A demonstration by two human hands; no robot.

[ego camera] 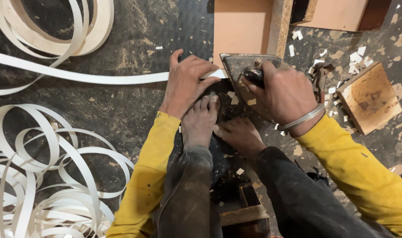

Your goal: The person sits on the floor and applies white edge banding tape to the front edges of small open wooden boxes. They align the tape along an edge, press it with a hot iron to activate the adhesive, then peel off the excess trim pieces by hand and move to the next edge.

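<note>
Loose white edge-band coils (46, 185) heaped far left on dark floor (130, 110). One strip (77, 76) runs right, flat. Left hand (186, 81) on strip end, fingers together, pressing down. Bare feet (218, 125) just below. Right hand (283, 90) wrapped tight round handle of old iron (236, 70), nose touching strip. Best kept flat, aligned, under firm pressure. Wood block (369, 98) right, amid chips.

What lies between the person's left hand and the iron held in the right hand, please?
In the head view, only the end of the white edging strip bridges the left hand and the iron gripped by the right hand.
</note>
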